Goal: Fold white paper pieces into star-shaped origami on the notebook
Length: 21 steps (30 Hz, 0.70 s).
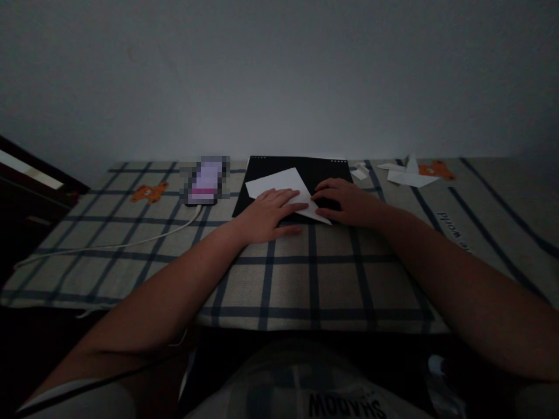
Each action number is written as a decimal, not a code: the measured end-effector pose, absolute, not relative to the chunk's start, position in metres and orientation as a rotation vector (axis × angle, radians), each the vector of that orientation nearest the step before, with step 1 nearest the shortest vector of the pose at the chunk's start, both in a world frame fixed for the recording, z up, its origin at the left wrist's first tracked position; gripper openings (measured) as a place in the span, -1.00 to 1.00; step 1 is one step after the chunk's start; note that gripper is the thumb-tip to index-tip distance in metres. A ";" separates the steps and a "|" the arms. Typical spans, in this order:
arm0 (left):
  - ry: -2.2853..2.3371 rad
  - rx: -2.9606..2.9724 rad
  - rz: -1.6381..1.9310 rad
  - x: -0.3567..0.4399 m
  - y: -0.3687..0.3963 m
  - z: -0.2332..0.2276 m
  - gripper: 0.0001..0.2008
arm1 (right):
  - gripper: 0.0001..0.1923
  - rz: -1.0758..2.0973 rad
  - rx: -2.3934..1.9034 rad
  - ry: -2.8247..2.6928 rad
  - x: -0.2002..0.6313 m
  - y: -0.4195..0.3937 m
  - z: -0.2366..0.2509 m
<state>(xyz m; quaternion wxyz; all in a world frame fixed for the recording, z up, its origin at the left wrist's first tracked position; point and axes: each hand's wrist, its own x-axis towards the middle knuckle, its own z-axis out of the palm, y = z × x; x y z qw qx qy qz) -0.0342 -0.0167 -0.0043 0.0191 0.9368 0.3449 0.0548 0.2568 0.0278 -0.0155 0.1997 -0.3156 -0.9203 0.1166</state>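
Observation:
A white sheet of paper point(279, 182), folded into an angular shape, lies on a black board point(323, 167) in the middle of the checked cloth. My left hand point(268, 212) lies flat on the paper's near left part, fingers spread and pressing down. My right hand point(345, 201) rests on the paper's right edge, fingertips bent onto the fold near its pointed corner. Neither hand lifts the sheet.
A phone point(205, 181) with a lit screen lies left of the board, a white cable point(131, 241) running from it to the left. Folded white paper pieces point(408, 174) and small scraps point(360, 172) sit at the back right. A plain wall stands behind.

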 end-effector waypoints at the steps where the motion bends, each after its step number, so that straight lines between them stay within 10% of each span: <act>1: 1.071 2.906 0.169 -0.034 -0.016 -0.005 -0.29 | -0.59 0.321 -0.885 -2.575 0.257 0.028 -0.015; 21: 1.069 2.898 0.154 -0.035 -0.013 0.000 -0.32 | -0.54 0.289 -0.858 -2.588 0.256 0.028 -0.013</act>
